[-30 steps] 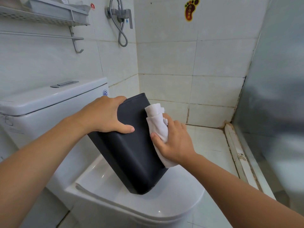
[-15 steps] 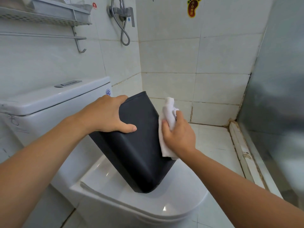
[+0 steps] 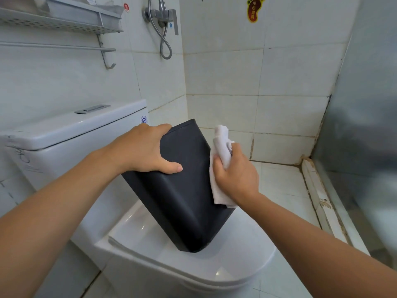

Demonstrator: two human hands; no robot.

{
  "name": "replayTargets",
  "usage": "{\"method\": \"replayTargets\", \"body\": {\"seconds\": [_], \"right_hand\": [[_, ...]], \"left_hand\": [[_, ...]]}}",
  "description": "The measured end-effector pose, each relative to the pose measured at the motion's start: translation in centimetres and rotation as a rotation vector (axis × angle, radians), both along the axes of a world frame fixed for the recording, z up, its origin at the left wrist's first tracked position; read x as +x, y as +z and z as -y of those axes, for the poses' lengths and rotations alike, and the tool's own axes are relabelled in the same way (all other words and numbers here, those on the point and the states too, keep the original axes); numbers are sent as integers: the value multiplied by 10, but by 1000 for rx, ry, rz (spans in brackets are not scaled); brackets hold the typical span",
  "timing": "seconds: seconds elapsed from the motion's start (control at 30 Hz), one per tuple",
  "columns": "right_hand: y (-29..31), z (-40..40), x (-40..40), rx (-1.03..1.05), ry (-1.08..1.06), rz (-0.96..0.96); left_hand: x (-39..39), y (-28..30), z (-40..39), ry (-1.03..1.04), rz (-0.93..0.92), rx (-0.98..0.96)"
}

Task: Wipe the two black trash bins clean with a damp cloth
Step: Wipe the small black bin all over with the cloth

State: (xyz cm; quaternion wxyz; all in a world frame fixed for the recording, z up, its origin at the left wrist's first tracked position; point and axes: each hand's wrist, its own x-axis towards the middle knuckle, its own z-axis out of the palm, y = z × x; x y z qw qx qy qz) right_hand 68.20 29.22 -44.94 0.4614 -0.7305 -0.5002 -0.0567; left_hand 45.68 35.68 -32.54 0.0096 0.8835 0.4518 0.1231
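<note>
While only one black plastic trash bin shows here, it stands tilted with a lower corner on the closed white toilet lid, its upper end leaning away toward the tiled corner. Two hands are in view. The left hand grips the bin's upper left edge, fingers curled over the far side and thumb pressed flat on the near face. The right hand holds one bunched white cloth against the bin's right side wall, fingers closed round the fabric; part of the cloth sticks up above the knuckles and part hangs below the palm. The bin lies between the two hands, touching both the left palm and the cloth.

Behind the bin sits one white toilet cistern with a chrome flush button on its top. On the left wall hang one perforated metal shelf and one towel rail beneath it. One chrome shower valve with a looped hose is fixed to the wall, and one foot-shaped yellow sticker sits high on the far tiles.
</note>
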Motion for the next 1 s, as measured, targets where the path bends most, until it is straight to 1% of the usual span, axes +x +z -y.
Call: {"method": "replayTargets", "body": {"seconds": [0.07,0.17,0.27,0.37,0.5,0.57,0.6,0.63,0.7,0.8,0.87,0.93,1.0], "right_hand": [[-6,14,-13,35,51,111],[-21,44,-42,76,257,284],[-26,54,-46,74,332,337],[-23,40,-31,67,259,290],[-15,9,-7,-54,58,70],[-8,0,1,-98,29,-25],[-5,-1,2,-108,26,-39],[-4,0,0,-110,24,-18],[-6,8,-12,-61,50,85],[-14,29,-38,33,253,228],[-13,33,-42,40,287,242],[-8,24,-37,18,247,215],[0,8,-28,-43,178,143]], "left_hand": [[3,0,-1,10,-17,1],[2,0,-2,12,1,-6],[-4,-2,-2,-16,54,-28],[-8,-3,-1,-37,112,-40],[-9,-3,-1,-6,72,-22],[-9,-3,-1,15,53,-17],[-9,-2,-1,25,44,-17],[-8,-2,-1,38,34,-18],[-7,-1,-1,61,13,-20],[-9,-3,-3,54,32,-35],[-12,-4,-4,32,68,-40],[-14,-4,-3,30,74,-29],[-14,-3,-2,37,64,-12]]}}
